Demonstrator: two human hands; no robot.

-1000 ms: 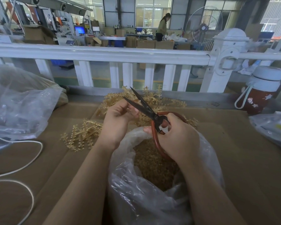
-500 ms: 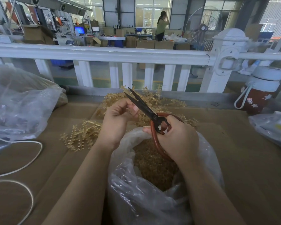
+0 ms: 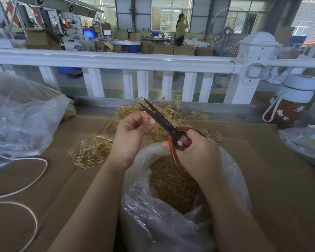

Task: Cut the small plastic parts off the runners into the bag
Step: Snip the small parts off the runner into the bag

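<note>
Head view: scissors (image 3: 160, 118) in right hand (image 3: 198, 155), blades up-left.

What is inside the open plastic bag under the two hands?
The plastic bag holds a heap of small tan cut parts. The right hand and crumpled film cover part of the heap; its depth cannot be seen.

the brown cardboard surface (image 3: 253, 179) has bare room on the right, between the open bag (image 3: 171, 224) and the small clear bag (image 3: 305, 142). a heap of runners (image 3: 91, 151) and a white cord (image 3: 35, 175) lie on the left. a big clear bag (image 3: 22, 115) blocks the far left. the white railing (image 3: 116, 60) closes the back, with a bottle (image 3: 291, 104) just in front of it.
</note>
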